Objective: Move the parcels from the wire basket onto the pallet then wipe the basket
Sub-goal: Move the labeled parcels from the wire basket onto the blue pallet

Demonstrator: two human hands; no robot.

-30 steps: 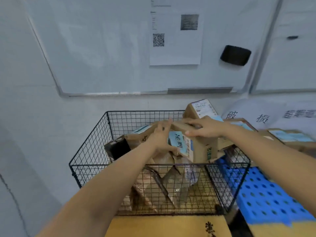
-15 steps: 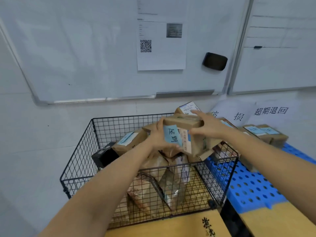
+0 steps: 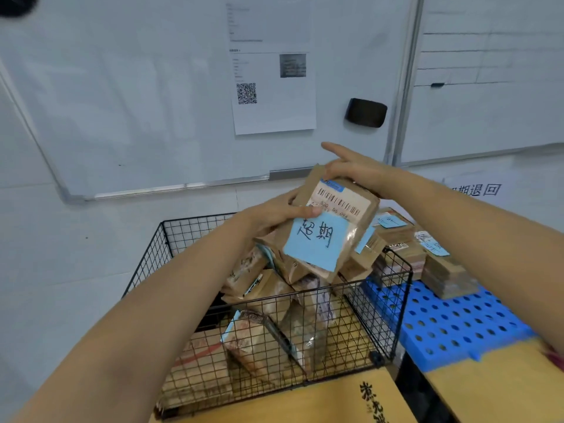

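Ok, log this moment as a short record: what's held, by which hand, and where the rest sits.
Held item: brown cardboard parcel with blue handwritten note, raised above the basket
Left hand: grips the parcel's left edge, thumb on its front
Right hand: holds the top edge, index finger extended
Black wire basket: loose brown parcels left inside
Blue perforated plastic pallet: right of the basket, stacked brown parcels at its far end

The left hand (image 3: 274, 215) and right hand (image 3: 357, 169) have lifted the box (image 3: 335, 209) off the basket (image 3: 183, 236) pile, toward 12 o'clock. It is tipped now, blue note (image 3: 314, 242) facing us. The right first finger now sticks out toward 10 o'clock.
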